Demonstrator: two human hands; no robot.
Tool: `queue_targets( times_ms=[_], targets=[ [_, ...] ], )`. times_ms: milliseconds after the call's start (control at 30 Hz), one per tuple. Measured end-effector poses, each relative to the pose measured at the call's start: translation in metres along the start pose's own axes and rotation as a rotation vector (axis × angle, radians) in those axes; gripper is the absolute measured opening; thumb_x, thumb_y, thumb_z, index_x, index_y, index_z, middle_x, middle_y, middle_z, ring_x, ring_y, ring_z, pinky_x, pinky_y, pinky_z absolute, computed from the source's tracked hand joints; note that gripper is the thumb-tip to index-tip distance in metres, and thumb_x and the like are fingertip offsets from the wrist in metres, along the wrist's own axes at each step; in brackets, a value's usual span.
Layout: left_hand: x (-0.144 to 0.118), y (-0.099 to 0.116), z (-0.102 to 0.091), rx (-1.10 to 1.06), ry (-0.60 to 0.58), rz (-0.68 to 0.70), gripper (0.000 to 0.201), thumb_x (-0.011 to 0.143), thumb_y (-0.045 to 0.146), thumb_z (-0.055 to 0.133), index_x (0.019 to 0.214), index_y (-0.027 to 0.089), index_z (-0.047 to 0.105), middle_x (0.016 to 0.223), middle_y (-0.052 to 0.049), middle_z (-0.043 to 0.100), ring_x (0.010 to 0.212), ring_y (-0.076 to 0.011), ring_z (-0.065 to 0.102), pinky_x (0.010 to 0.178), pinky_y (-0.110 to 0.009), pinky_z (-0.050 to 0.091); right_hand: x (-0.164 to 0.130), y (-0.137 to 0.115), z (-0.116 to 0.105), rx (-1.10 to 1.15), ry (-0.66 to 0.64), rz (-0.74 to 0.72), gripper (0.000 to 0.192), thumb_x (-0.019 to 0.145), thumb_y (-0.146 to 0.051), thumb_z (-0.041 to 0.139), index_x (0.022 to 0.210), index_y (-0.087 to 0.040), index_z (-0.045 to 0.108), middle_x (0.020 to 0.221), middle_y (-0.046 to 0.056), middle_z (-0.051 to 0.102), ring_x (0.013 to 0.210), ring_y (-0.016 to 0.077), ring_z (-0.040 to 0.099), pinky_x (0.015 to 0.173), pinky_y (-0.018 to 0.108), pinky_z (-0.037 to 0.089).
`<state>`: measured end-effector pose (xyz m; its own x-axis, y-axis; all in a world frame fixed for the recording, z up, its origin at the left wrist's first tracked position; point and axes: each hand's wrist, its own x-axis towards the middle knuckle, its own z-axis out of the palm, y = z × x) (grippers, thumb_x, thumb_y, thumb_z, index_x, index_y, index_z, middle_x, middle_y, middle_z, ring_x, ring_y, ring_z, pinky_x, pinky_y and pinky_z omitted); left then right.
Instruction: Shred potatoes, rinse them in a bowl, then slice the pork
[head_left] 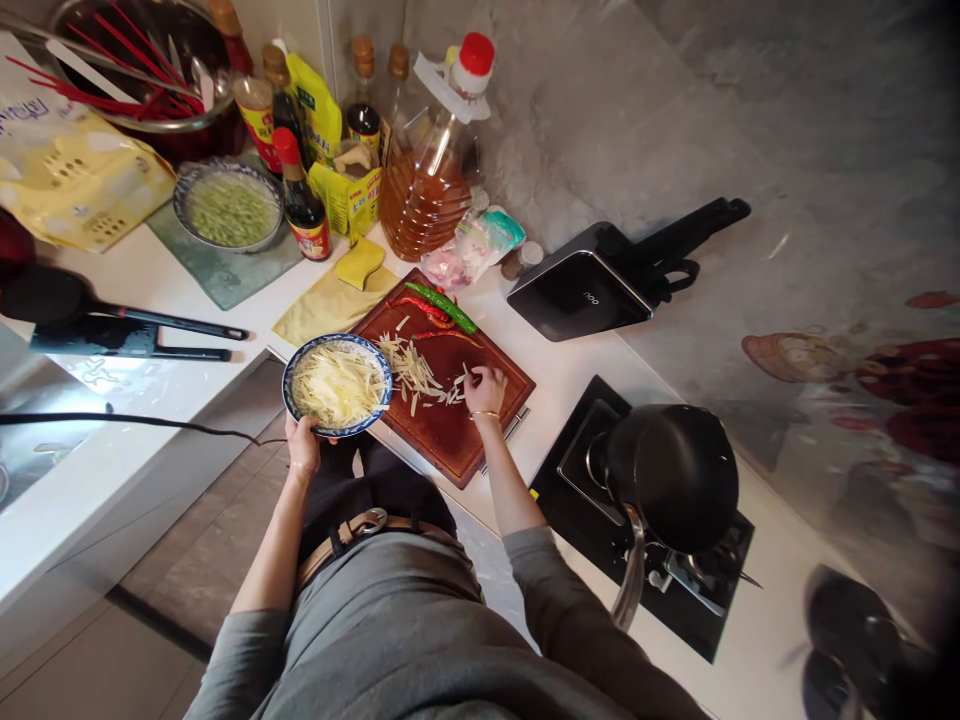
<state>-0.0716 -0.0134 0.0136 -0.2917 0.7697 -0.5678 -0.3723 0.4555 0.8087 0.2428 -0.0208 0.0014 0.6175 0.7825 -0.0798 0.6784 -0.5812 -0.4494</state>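
Observation:
My left hand [303, 446] grips the near rim of a blue-and-white bowl [337, 432] heaped with pale vegetable strips [339, 383]. The bowl hangs at the left edge of a brown cutting board [457, 455]. Over the board's right part, my right hand [486, 390] has its fingers curled together on some of the pale strips, though the fingertips are partly hidden. More loose strips [411, 372] lie on the board beside the bowl. Along the far side of the board rest a green chili [442, 306] and red chilies [427, 310].
A wok [673, 478] sits on the black gas stove [592, 450] to the right, its handle towards me. Behind the board stand an oil jug [427, 190], a sauce bottle [304, 205] and a black knife block [581, 285]. A bowl of green pieces in liquid [229, 205] stands back left.

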Motion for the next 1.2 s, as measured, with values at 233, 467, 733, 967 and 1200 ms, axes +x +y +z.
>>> queue_targets(
  times_ms=[233, 467, 733, 967, 1200],
  targets=[
    [0.000, 0.004, 0.001, -0.012, 0.007, 0.001, 0.034, 0.049, 0.023, 0.051, 0.083, 0.019, 0.049, 0.068, 0.004, 0.056, 0.042, -0.0074, 0.047, 0.032, -0.017, 0.035, -0.047, -0.034, 0.060, 0.076, 0.046, 0.070, 0.062, 0.088, -0.041, 0.030, 0.136, -0.002, 0.032, 0.143, 0.027, 0.027, 0.135, 0.0331, 0.019, 0.101, 0.060, 0.023],
    [0.001, 0.007, -0.009, -0.032, 0.035, 0.049, 0.032, 0.052, 0.022, 0.050, 0.084, 0.019, 0.050, 0.066, 0.004, 0.056, 0.042, -0.0063, 0.046, 0.033, -0.016, 0.034, -0.027, -0.078, 0.077, 0.114, -0.216, -0.337, 0.062, 0.090, -0.042, 0.032, 0.142, -0.008, 0.027, 0.148, 0.017, 0.028, 0.139, 0.0237, 0.016, 0.110, 0.049, 0.018],
    [-0.001, 0.007, -0.014, -0.061, 0.069, 0.063, 0.033, 0.052, 0.020, 0.050, 0.084, 0.018, 0.050, 0.070, 0.004, 0.057, 0.043, -0.0073, 0.048, 0.032, -0.016, 0.033, 0.037, -0.109, 0.078, 0.102, -0.406, -0.636, 0.056, 0.089, -0.036, 0.041, 0.139, -0.011, 0.036, 0.148, 0.011, 0.030, 0.140, 0.0197, 0.017, 0.114, 0.041, 0.015],
    [0.000, 0.005, -0.017, -0.057, 0.074, 0.036, 0.031, 0.051, 0.020, 0.049, 0.082, 0.019, 0.048, 0.066, 0.005, 0.056, 0.040, -0.0079, 0.048, 0.032, -0.016, 0.032, 0.000, -0.082, 0.057, 0.105, -0.491, -0.807, 0.053, 0.087, -0.036, 0.045, 0.136, -0.016, 0.042, 0.142, 0.008, 0.041, 0.134, 0.0172, 0.030, 0.112, 0.037, 0.023],
    [0.000, 0.008, -0.009, -0.051, 0.051, 0.038, 0.032, 0.051, 0.023, 0.048, 0.083, 0.019, 0.046, 0.063, 0.006, 0.055, 0.037, -0.0078, 0.047, 0.030, -0.017, 0.031, -0.008, -0.103, 0.064, -0.031, -0.442, -0.933, 0.079, 0.072, -0.037, 0.065, 0.141, -0.014, 0.034, 0.149, 0.011, 0.026, 0.140, 0.0285, 0.011, 0.113, 0.050, 0.007]
  ],
)
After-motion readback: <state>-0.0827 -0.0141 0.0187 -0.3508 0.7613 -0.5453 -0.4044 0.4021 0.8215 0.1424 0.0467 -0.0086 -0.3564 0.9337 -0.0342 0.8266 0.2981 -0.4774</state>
